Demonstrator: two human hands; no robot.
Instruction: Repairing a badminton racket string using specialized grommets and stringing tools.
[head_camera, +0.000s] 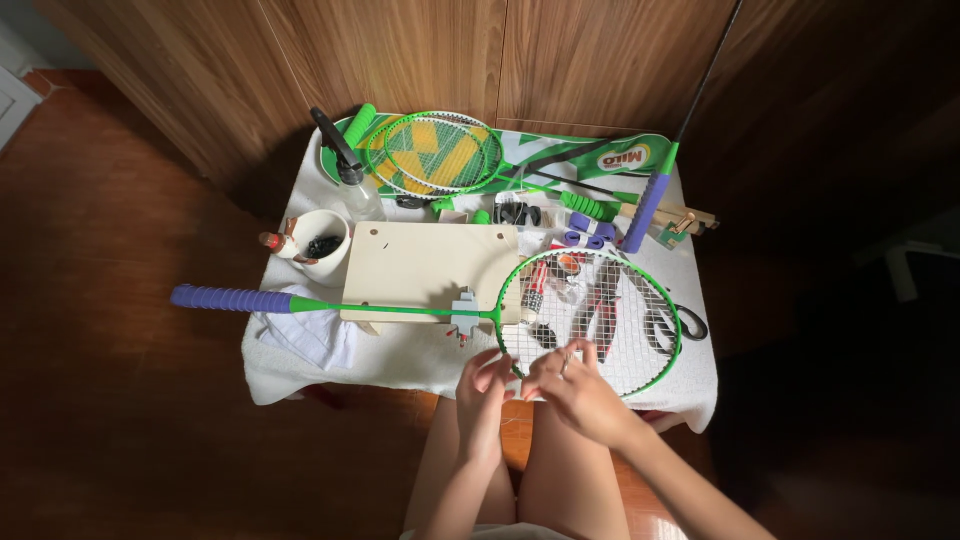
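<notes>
Both hands work the strings at the near rim of a green badminton racket (590, 320) lying flat on the white-clothed table (400, 360).

The racket's head sits at the table's front right, its purple handle (232, 298) reaching left across a pale board (430, 265). To do this well, keep the frame flat and pull evenly. The left hand (484, 385) curls, fingertips pinched at the rim; the right hand (575, 385) rests on the strings, fingers bent, seemingly pinching a thin string, too fine to confirm. Pliers (600, 300) lie beneath the strings, and scissors (675, 325) lie at the frame's right edge.
</notes>
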